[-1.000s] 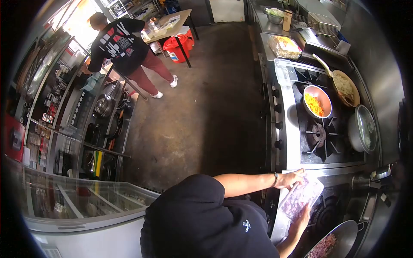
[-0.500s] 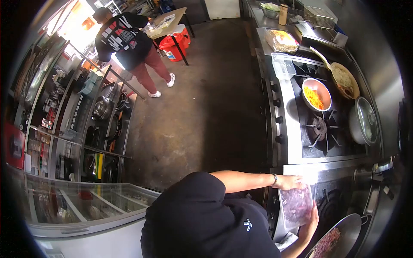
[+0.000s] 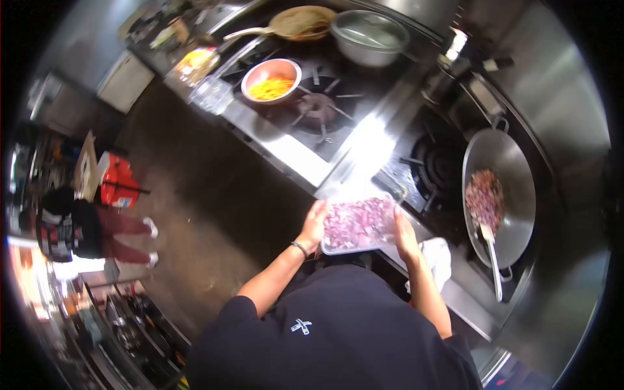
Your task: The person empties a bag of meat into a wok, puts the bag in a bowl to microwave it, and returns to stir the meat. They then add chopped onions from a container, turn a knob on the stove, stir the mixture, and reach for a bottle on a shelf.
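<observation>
A clear plastic container [image 3: 356, 249] of chopped red onion [image 3: 359, 221] is between my hands, in front of my body by the stove edge. My left hand [image 3: 313, 229] grips its left side, and my right hand [image 3: 405, 235] holds the right side. A large wok [image 3: 518, 218] stands to the right, with chopped reddish-purple food [image 3: 484, 195] inside it. A spatula [image 3: 491, 253] rests in the wok, its pale handle over the near rim. Near my right forearm lies a white cloth [image 3: 438, 262].
On the stove [image 3: 325, 140] stand a bowl-like pan [image 3: 288, 69] of orange-yellow strips, a frying pan [image 3: 302, 23], and a lidded pot [image 3: 370, 39]. A bare burner [image 3: 437, 166] is beside the wok. Another person [image 3: 81, 227] stands at left near a red bucket [image 3: 119, 182].
My view has turned right, bringing the whole wok into sight. My left hand has shifted from the container's far end to its left side; the container is now in front of my chest.
</observation>
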`<state>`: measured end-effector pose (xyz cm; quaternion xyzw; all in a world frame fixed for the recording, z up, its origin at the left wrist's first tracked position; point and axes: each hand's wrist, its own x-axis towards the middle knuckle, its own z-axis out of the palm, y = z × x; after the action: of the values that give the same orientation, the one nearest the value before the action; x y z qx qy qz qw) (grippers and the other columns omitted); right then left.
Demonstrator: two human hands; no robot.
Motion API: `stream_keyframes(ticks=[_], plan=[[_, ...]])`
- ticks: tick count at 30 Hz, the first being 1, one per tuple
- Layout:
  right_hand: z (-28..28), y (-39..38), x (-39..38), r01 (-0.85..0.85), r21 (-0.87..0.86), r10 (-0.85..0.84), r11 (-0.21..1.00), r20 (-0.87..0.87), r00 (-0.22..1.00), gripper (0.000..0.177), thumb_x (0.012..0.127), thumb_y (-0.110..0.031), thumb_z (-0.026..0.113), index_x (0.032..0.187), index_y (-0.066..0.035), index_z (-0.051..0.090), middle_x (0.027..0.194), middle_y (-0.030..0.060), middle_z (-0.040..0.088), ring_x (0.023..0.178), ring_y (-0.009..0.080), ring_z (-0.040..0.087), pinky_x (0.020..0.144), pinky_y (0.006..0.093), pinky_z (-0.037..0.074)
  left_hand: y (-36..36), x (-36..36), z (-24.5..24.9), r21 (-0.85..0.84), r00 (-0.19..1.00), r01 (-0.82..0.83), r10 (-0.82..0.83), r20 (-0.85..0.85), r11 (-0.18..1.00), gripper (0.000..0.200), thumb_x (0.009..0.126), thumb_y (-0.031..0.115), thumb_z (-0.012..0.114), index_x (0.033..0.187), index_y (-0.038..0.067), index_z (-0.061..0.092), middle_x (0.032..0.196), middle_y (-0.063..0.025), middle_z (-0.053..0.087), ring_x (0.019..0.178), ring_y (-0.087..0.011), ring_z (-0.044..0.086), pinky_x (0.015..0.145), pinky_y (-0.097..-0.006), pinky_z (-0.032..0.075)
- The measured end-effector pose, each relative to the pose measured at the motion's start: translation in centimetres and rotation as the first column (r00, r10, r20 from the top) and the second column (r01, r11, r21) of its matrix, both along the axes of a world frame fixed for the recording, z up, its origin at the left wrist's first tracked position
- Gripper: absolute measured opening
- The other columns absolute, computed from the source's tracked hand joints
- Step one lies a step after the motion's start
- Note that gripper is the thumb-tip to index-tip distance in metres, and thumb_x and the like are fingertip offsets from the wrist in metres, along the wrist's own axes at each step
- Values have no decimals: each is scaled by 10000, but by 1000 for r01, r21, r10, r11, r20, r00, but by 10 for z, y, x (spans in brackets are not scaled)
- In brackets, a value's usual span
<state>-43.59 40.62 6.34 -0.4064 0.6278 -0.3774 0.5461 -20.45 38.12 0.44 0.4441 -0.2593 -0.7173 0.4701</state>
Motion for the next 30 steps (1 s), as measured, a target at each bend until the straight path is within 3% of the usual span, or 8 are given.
stream_keyframes(ticks=[4, 8, 14, 18, 20, 24, 28, 30], plan=[[18, 6, -14, -90, 19, 90, 996, 2, 996, 709, 911, -515, 444, 1468, -190, 149, 1388, 157, 383, 1026, 246, 563, 829, 363, 482, -32, -17, 1, 1, 970, -242, 242, 19, 970, 283, 970, 320, 451, 1065, 63, 522, 933, -14, 557, 851, -93, 532, 797, -243, 434], [25, 42, -28, -180, -78, 133, 981, -409, 903, 474, 863, -303, 581, 1265, -66, 499, 1129, 163, 588, 923, 272, 607, 830, 365, 473, -92, -29, -25, -36, 880, -296, 287, 378, 955, 542, 933, 443, 464, 1296, 71, 310, 1241, -133, 467, 1092, -228, 520, 801, -424, 513], [10, 111, -69, -39, -115, -56, 993, -719, 693, 373, 831, -253, 605, 1156, -75, 568, 1081, 142, 589, 1006, 310, 544, 892, 393, 425, -148, -19, -35, -143, 660, -85, 163, 733, 986, 521, 861, 453, 571, 1076, -16, 505, 918, -184, 600, 758, -248, 616, 525, -345, 525], [-3, 146, -89, 155, -259, -291, 953, -923, 252, 416, 742, -158, 661, 1146, -119, 573, 1225, 83, 476, 1142, 314, 430, 879, 413, 392, -131, -11, -30, -544, 79, 51, 539, 839, 838, 481, 834, 349, 633, 1117, -12, 488, 1126, -210, 463, 951, -346, 512, 840, -411, 418], [-17, 154, -98, 106, -142, -146, 984, -989, 32, 424, 739, -104, 654, 1154, -143, 572, 1224, 106, 468, 1137, 319, 423, 870, 429, 391, -105, -29, 11, -622, 212, 159, 589, 780, 767, 361, 844, 200, 633, 1107, -3, 491, 1122, -156, 470, 861, -257, 529, 737, -353, 439], [2, 145, -105, 259, -488, -550, 834, -689, 472, 373, 807, -93, 599, 1176, -121, 558, 1175, 163, 494, 1094, 353, 478, 867, 412, 422, -63, -74, 21, -395, 764, 479, -151, 627, 784, 472, 842, 247, 647, 1215, 35, 450, 1259, -87, 450, 996, -209, 535, 759, -332, 484], [55, 119, -80, 296, -424, -418, 856, -230, 879, 398, 882, -260, 574, 1194, -18, 526, 1173, 206, 514, 1059, 352, 522, 916, 390, 422, 19, -162, 59, -211, 711, 691, -702, 28, 692, 598, 853, 203, 639, 1343, 72, 322, 1257, -73, 444, 1090, -179, 497, 882, -309, 448], [58, 120, -84, 41, -537, -324, 842, -444, 835, 365, 878, -288, 573, 1138, -31, 578, 1162, 192, 540, 1059, 344, 524, 931, 400, 415, 34, -192, 45, -184, 687, 722, -723, 71, 667, 587, 861, 172, 622, 1353, 65, 319, 1243, -67, 455, 1096, -170, 494, 908, -300, 432]])
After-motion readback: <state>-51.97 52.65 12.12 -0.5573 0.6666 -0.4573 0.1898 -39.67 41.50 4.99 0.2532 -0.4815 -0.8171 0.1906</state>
